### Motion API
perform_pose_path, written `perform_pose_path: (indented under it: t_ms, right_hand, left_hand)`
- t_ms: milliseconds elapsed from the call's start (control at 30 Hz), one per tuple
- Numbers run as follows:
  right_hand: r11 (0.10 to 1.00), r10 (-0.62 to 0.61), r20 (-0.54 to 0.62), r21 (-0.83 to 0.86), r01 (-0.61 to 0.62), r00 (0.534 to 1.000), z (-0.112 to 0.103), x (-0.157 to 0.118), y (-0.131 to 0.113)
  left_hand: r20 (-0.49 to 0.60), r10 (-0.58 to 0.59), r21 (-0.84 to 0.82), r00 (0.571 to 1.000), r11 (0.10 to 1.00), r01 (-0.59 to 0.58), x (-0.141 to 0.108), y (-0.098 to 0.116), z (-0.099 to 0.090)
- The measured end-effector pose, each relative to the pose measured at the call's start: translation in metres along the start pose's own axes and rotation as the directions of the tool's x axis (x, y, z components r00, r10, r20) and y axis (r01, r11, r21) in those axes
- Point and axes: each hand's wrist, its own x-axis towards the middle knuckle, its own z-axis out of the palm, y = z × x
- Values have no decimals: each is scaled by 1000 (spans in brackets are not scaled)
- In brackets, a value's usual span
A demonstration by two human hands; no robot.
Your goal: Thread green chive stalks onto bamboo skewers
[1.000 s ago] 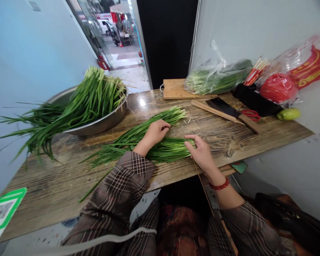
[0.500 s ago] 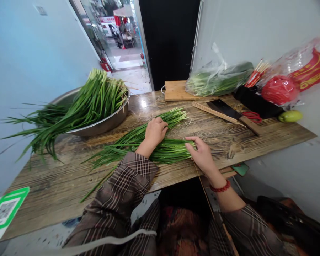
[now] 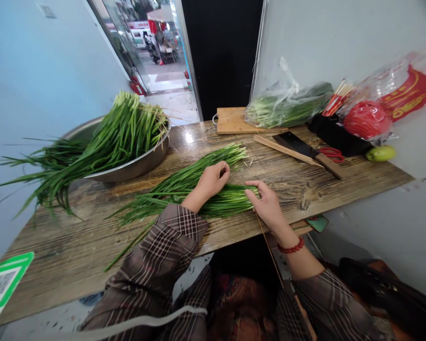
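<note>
Two bunches of green chives lie on the wooden table, a back bunch (image 3: 184, 173) and a front bunch (image 3: 230, 201), their pale ends to the right. My left hand (image 3: 213, 180) is over the front bunch with its fingers curled together; what they hold, if anything, is too small to tell. My right hand (image 3: 264, 201) has thumb and fingers round the pale ends of the front bunch. A thin wooden skewer (image 3: 268, 241) slants down from under my right hand past the table's front edge.
A metal basin (image 3: 128, 169) heaped with chives stands at the left. Toward the back right are a cutting board (image 3: 230, 121), bagged greens (image 3: 287, 106), skewers (image 3: 287, 151), a cleaver (image 3: 298, 144), red scissors (image 3: 332, 154) and a green fruit (image 3: 381, 153). A QR card (image 3: 5, 284) lies front left.
My left hand has moved off the back bunch, slightly right and toward me, over the front bunch, with its fingers curled closer. My right hand keeps its place at the pale ends.
</note>
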Motion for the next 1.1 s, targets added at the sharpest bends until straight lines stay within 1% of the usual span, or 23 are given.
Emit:
perform_pose_path:
  t_ms: [133,300,500,667,767,900,1100]
  right_hand:
    - [1000,-6,-11,-2,6,1000,0,1,-1]
    - [1000,-16,-11,7,16,1000,0,1,0]
    - [1000,-14,-11,1,14,1000,0,0,0]
    - [1000,-16,-11,13,16,1000,0,0,0]
    - [1000,-17,-12,18,17,1000,0,0,-1]
    - [1000,-14,-13,17,14,1000,0,0,-2]
    - [1000,-10,-12,6,10,1000,-1,0,-5]
  left_hand:
    - [20,29,-100,999,995,-27,-1,11,3]
    - [37,-6,-152,999,988,12,-2,20,2]
    - [43,-52,-156,998,986,58,-3,20,6]
    - [39,-38,-126,999,991,43,-4,19,8]
    - [38,-10,-117,999,993,14,-3,20,8]
    - [71,24,-110,997,994,-16,-3,20,5]
    - [104,33,-121,994,992,-20,-3,20,3]
